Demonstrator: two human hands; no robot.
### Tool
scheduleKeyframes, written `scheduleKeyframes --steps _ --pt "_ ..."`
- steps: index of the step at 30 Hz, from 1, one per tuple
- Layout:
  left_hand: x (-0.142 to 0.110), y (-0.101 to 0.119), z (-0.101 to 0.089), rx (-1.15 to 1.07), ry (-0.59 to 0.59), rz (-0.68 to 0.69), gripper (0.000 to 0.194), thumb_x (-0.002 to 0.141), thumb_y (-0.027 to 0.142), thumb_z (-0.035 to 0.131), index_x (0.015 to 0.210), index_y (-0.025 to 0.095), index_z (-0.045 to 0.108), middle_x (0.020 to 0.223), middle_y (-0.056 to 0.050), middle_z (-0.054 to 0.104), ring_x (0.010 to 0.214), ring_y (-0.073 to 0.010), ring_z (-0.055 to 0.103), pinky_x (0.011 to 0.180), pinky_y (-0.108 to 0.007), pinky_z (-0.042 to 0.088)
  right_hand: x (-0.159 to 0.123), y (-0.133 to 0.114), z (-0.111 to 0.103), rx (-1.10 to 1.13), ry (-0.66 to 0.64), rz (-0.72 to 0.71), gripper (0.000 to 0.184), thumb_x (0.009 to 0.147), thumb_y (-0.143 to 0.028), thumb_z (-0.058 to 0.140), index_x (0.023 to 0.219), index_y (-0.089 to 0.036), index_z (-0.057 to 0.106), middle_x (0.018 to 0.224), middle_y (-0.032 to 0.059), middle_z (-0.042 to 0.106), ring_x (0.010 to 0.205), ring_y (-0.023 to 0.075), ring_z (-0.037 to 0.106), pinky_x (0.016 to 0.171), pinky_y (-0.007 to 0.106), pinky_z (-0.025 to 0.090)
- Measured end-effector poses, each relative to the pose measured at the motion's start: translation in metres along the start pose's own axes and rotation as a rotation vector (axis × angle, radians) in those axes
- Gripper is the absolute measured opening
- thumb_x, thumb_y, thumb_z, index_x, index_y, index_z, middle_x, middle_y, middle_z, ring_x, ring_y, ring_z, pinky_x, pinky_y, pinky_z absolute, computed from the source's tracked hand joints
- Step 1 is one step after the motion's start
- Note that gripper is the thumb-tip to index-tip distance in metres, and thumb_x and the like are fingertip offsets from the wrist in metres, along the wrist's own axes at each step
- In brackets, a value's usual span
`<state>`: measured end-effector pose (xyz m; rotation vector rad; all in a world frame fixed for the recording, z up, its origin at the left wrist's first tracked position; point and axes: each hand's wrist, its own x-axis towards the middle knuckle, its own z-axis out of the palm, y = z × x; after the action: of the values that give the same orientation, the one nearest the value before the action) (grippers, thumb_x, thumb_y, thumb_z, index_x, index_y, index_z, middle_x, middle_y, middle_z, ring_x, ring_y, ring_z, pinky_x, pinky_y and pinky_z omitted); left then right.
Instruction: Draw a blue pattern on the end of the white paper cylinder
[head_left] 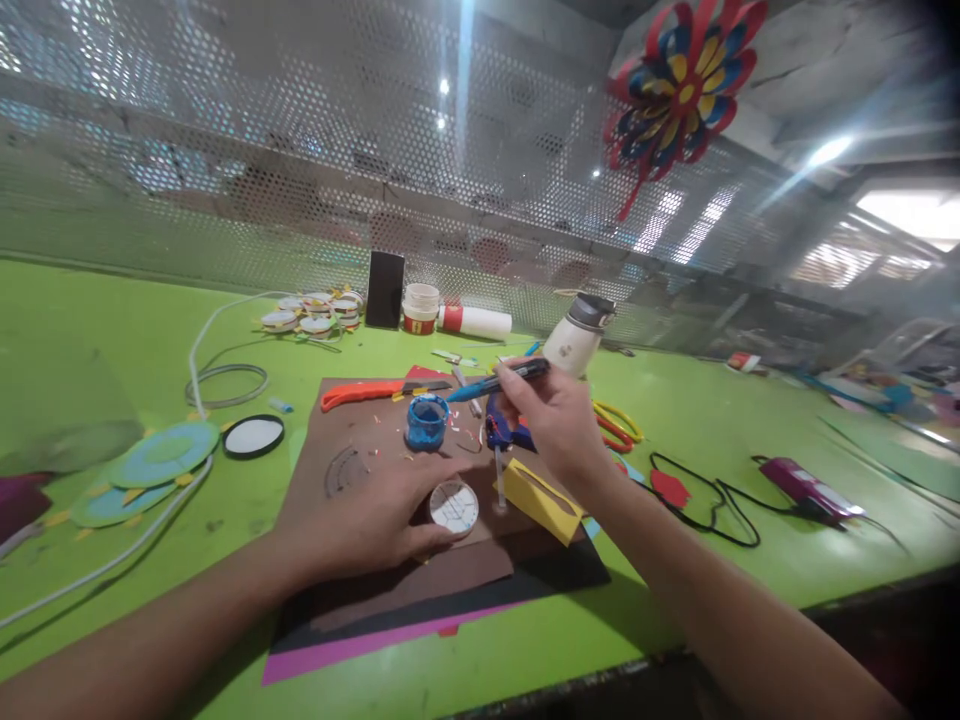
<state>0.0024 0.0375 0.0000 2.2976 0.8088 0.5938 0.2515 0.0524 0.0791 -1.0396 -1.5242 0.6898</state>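
Note:
My left hand rests on the brown board, its thumb and fingers gripping the edge of a small white disc marked with thin dark lines. In my right hand is a paintbrush with a dark handle, held like a pen. Its blue tip points left and hangs beside the rim of a small jar of blue paint, which stands beyond the disc. Under the right hand, a dark blue glue gun is partly hidden. A folded yellow paper piece lies right of the disc.
An orange cutter knife lies at the board's far edge. Behind stand a phone, a white tub and a white bottle. At right are yellow-handled scissors and a corded purple tool. A white cable crosses the left.

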Motion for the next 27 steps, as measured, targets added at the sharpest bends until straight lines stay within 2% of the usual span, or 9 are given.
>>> scheduleKeyframes --steps 2,4,7,11,15,17,20,22,27 --pt "0.0 -0.001 -0.001 0.008 0.005 -0.011 0.067 0.103 0.033 0.092 0.169 0.037 0.08 0.174 -0.01 0.089 0.161 -0.0455 0.083 0.14 -0.061 0.065 -0.007 -0.004 -0.007 0.171 0.072 0.059 0.05 0.095 -0.068 0.106 0.097 -0.026 0.079 0.07 -0.0033 0.074 0.059 0.0167 0.064 0.055 0.03 0.055" --pt "-0.001 -0.005 -0.001 0.022 0.008 -0.064 0.066 0.102 0.038 0.094 0.167 0.034 0.081 0.173 -0.013 0.089 0.158 -0.0475 0.085 0.135 -0.062 0.068 -0.014 -0.008 -0.012 0.283 0.107 0.134 0.058 0.087 -0.07 0.112 0.092 -0.026 0.076 0.066 -0.004 0.071 0.055 0.0159 0.062 0.051 0.029 0.054" --pt "-0.002 -0.009 -0.001 0.023 -0.003 -0.132 0.069 0.103 0.048 0.094 0.168 0.028 0.082 0.173 -0.019 0.088 0.156 -0.0502 0.085 0.133 -0.066 0.068 -0.021 -0.011 -0.017 0.354 0.083 0.249 0.063 0.082 -0.071 0.116 0.084 -0.025 0.073 0.064 -0.0031 0.071 0.054 0.0142 0.061 0.05 0.027 0.054" --pt "-0.002 -0.007 -0.005 -0.043 -0.002 -0.161 0.077 0.098 0.049 0.095 0.17 0.029 0.081 0.17 -0.016 0.09 0.156 -0.0469 0.084 0.136 -0.062 0.065 -0.028 -0.009 -0.019 0.408 0.078 0.388 0.07 0.075 -0.075 0.117 0.074 -0.025 0.068 0.06 -0.0034 0.068 0.05 0.0105 0.055 0.046 0.023 0.048" --pt "-0.001 -0.003 -0.009 -0.097 -0.027 -0.192 0.063 0.096 0.054 0.094 0.152 0.025 0.087 0.155 -0.015 0.096 0.141 -0.0452 0.088 0.125 -0.059 0.069 -0.034 -0.003 -0.019 0.423 0.007 0.496 0.067 0.078 -0.072 0.115 0.075 -0.026 0.067 0.058 -0.0044 0.067 0.047 0.0107 0.054 0.044 0.023 0.047" --pt "-0.001 -0.003 -0.011 -0.111 -0.023 -0.204 0.067 0.094 0.056 0.094 0.154 0.026 0.087 0.156 -0.014 0.095 0.14 -0.0452 0.088 0.124 -0.06 0.068 -0.037 0.003 -0.02 0.42 -0.029 0.517 0.066 0.076 -0.072 0.115 0.074 -0.027 0.067 0.057 -0.0042 0.067 0.046 0.011 0.054 0.043 0.023 0.047" --pt "-0.002 -0.002 -0.012 -0.111 -0.011 -0.222 0.086 0.093 0.058 0.097 0.172 0.03 0.081 0.171 -0.013 0.09 0.153 -0.0479 0.084 0.132 -0.063 0.065 -0.041 0.015 -0.023 0.4 -0.058 0.51 0.068 0.078 -0.076 0.113 0.071 -0.028 0.066 0.056 -0.0034 0.066 0.045 0.0111 0.05 0.041 0.025 0.046" --pt "-0.003 -0.002 -0.013 -0.114 -0.02 -0.229 0.093 0.094 0.062 0.097 0.18 0.032 0.077 0.171 -0.013 0.09 0.153 -0.0486 0.084 0.131 -0.063 0.067 -0.044 0.022 -0.024 0.385 -0.071 0.493 0.071 0.081 -0.081 0.11 0.069 -0.029 0.064 0.055 -0.0029 0.066 0.044 0.0115 0.049 0.04 0.026 0.045" --pt "-0.008 -0.001 -0.015 -0.131 -0.003 -0.225 0.088 0.094 0.061 0.1 0.175 0.031 0.081 0.173 -0.013 0.089 0.158 -0.0479 0.082 0.142 -0.064 0.063 -0.05 0.023 -0.027 0.385 -0.083 0.485 0.074 0.085 -0.08 0.111 0.066 -0.03 0.06 0.055 -0.0031 0.064 0.045 0.0122 0.051 0.041 0.026 0.048"
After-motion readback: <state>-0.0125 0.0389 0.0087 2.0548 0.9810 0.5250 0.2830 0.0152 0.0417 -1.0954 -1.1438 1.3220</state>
